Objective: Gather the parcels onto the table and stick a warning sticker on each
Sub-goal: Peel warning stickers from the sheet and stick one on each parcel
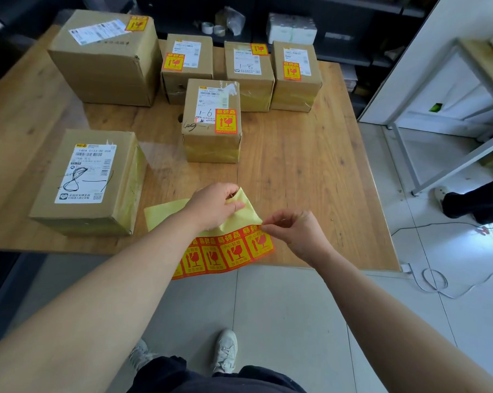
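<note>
**Five parcels stickered, one left**

Six parcels stood on the bench. Five already carried a red-and-yellow warning sticker: the big box at upper left, the back-left box, back-middle box and back-right box in a row across the top of the frame, and the middle box just in front of them. The near box, at left centre, showed only its shipping label and a black scrawl; no sticker was visible on it.

At the bench's near edge, lower centre, lay the sticker sheet, partly overhanging. The left hand gripped the yellow backing, folded up and away from the sheet. The right hand pinched the upper right corner of the sheet, apparently lifting a sticker free.

Gathering looked finished, though whether more parcels waited outside the frame could not be told. What remained, by this view, was peeling one sticker and pressing it onto the near box.
</note>
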